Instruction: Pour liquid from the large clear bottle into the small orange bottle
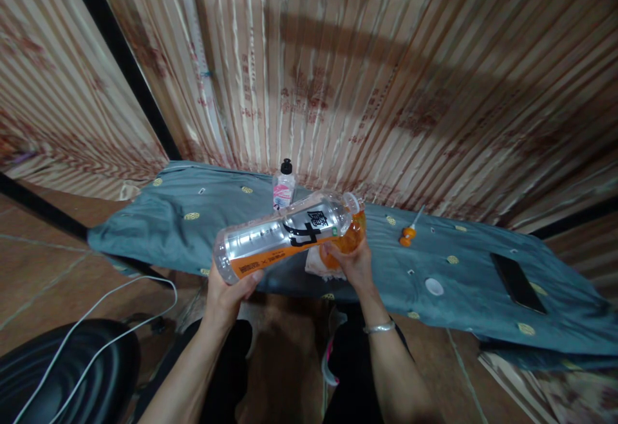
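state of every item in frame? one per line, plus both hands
large clear bottle: tipped on its side, uncapped, mouth at the orange cup, looks empty
orange cup: held upright, holds orange liquid
left hand: grips the bottle's base
right hand: grips the cup
small bottle: upright, black cap on
white cap: loose on the blue cloth
screwdriver: lying flat
phone: flat, screen dark

orange container [348, 239] mostly hidden behind bottle [284, 236]

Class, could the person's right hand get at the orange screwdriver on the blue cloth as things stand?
Probably not at once: the right hand is holding an orange container, though the screwdriver lies close on the bare cloth with nothing between.
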The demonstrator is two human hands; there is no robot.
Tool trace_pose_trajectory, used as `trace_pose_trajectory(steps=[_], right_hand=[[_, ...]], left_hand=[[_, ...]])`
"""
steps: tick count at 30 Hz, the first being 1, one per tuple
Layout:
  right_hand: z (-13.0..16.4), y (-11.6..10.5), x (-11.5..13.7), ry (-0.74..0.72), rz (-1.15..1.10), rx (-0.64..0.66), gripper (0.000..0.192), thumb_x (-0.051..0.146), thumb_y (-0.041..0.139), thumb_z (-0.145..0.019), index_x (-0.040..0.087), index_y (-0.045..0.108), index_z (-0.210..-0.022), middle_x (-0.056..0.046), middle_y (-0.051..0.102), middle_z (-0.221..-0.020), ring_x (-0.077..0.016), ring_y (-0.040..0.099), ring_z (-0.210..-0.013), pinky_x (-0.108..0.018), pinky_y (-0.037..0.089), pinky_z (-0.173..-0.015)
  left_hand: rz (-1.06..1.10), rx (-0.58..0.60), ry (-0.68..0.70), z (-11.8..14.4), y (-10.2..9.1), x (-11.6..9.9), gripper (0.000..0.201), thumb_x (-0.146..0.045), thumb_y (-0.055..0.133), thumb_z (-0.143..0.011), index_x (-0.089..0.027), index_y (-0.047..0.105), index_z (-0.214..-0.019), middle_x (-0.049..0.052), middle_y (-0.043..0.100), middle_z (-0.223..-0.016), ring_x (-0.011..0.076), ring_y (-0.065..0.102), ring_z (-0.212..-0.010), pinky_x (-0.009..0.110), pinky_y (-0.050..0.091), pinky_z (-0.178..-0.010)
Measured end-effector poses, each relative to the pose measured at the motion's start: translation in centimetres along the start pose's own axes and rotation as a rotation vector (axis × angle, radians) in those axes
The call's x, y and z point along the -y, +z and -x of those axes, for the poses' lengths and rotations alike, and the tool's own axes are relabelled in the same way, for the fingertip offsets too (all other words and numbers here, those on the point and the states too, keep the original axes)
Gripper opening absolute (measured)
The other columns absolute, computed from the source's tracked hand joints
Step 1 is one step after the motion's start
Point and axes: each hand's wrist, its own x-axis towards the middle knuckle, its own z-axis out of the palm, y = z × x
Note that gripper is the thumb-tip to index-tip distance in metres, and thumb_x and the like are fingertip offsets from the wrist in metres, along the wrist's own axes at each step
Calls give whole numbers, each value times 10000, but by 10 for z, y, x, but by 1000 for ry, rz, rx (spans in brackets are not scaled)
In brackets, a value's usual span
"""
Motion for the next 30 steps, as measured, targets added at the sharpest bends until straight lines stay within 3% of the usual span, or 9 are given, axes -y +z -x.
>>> trace_pose_trajectory(steps=[9, 15, 30], right_hand=[[-1, 0, 0, 49, -26, 16, 729, 400, 869, -645, 218, 554, -1277, -97, 760, -1163, -304, 726, -1092, -455, 591, -939], [-1, -1, 1, 51, -33, 28, 718, 396, 864, -651, 225, 556, -1276, -88, 765, -1150, -300, 726, -1095, -433, 598, -939], [0, 0, -2, 47, -23, 11, 706, 406, 865, -646, 207, 568, -1255, -103, 768, -1133, -313, 730, -1075, -437, 600, -921]], left_hand=[[22, 19, 14, -1, -2, 1, 808, -342, 870, -634, -213, 455, -1316, -91, 539, -600, 49, 366, -378, 174, 272, -350], [10, 3, 14, -1, -3, 3, 777, -372, 880, -616, -207, 483, -1263, -58, 607, -685, 45, 382, -388, 188, 296, -356], [20, 4, 10, 0, -3, 3, 836, -345, 876, -630, -214, 440, -1331, -84, 574, -632, 44, 372, -389, 167, 286, -353]])
